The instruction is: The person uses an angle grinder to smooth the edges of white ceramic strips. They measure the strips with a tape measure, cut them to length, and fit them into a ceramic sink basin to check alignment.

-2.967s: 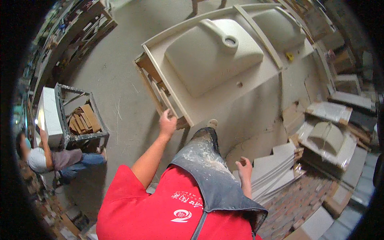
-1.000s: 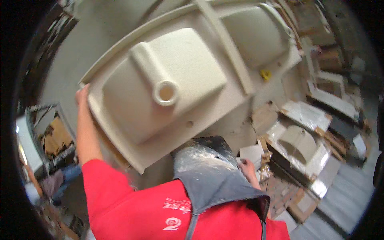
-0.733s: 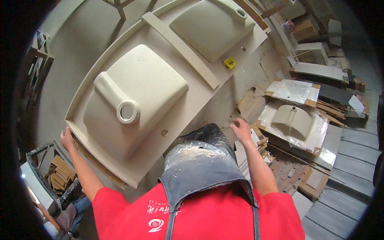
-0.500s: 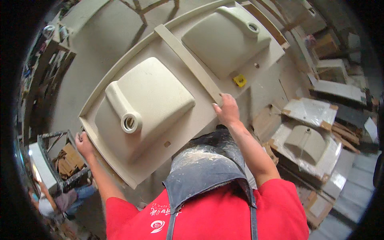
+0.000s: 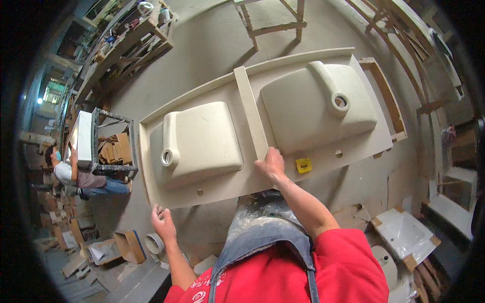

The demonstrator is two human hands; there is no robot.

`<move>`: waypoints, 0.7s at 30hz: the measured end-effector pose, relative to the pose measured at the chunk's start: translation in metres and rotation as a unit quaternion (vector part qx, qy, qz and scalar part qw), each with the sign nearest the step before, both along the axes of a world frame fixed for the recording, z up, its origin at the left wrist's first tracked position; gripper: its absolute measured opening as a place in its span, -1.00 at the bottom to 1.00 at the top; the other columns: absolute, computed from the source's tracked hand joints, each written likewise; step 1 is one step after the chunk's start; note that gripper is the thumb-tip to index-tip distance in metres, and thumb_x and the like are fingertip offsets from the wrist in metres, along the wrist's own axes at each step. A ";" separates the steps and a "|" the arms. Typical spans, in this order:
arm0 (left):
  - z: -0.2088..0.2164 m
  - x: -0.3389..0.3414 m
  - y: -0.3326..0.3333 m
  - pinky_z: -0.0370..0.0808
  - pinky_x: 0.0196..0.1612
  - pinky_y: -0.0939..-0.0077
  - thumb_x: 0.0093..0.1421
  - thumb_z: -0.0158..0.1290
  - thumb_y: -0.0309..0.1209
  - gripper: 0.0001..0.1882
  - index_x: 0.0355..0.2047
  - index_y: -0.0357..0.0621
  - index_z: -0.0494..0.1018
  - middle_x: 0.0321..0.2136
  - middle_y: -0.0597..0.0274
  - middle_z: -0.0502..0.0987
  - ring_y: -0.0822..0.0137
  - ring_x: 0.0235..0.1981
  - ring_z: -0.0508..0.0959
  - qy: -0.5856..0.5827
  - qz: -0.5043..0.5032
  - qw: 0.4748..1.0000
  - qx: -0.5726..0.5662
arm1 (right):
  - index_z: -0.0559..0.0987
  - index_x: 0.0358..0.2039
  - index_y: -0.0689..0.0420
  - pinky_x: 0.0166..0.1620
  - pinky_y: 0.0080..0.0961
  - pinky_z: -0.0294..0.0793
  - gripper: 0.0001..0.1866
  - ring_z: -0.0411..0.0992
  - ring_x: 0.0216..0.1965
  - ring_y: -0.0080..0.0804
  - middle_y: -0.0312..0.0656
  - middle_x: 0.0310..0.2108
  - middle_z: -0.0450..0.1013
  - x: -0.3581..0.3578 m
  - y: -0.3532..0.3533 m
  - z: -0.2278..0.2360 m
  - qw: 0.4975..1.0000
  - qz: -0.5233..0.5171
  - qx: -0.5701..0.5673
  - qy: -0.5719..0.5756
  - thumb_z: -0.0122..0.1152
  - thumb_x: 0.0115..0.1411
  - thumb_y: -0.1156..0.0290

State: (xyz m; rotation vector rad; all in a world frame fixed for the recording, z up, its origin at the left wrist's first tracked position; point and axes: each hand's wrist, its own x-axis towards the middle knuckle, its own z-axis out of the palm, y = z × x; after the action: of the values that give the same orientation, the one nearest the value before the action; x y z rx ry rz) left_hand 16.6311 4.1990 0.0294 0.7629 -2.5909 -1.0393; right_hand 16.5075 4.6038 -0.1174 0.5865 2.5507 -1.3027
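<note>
An upside-down double-sink countertop (image 5: 227,194), cream coloured, lies in front of me. Its left basin (image 5: 204,134) and right basin (image 5: 318,108) bulge upward, each with a round drain collar. Between the basins a narrow cream strip (image 5: 251,113) runs from the far rim to the near edge. My right hand (image 5: 272,164) grips the near end of this strip, thumb on one side and fingers on the other. By the countertop's near left corner is my left hand (image 5: 164,225), fingers apart and slightly bent, holding nothing. A yellow tape measure (image 5: 303,165) sits at the near edge, right of my right hand.
A wooden frame (image 5: 386,96) shows under the countertop's right end. At the left, a person (image 5: 76,171) stands by a dark cart (image 5: 115,164) with cardboard pieces. A wooden trestle (image 5: 275,28) stands beyond; a wrapped panel (image 5: 406,235) lies at the lower right.
My view has turned, so the countertop appears straighter and further right. My left hand has slid from the left edge to the near left corner. My right hand stays at the strip's end.
</note>
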 end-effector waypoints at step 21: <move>-0.044 -0.153 0.245 0.54 -0.10 0.37 0.30 0.12 -0.42 -0.52 0.21 -0.31 0.42 0.05 0.07 0.54 0.24 0.01 0.54 0.021 -0.234 0.972 -0.012 | 0.58 -0.09 0.19 -0.22 -0.54 0.53 -0.71 0.52 -0.31 -0.57 -0.28 -0.29 0.60 0.147 0.335 0.123 0.950 -0.234 -0.138 0.154 0.37 0.15 0.54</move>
State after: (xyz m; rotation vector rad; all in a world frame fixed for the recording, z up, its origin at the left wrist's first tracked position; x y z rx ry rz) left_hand 16.4776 4.4444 -0.0143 0.1122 -2.8066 -1.1210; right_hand 16.6547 4.9388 0.0055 1.0415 2.4717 -2.0135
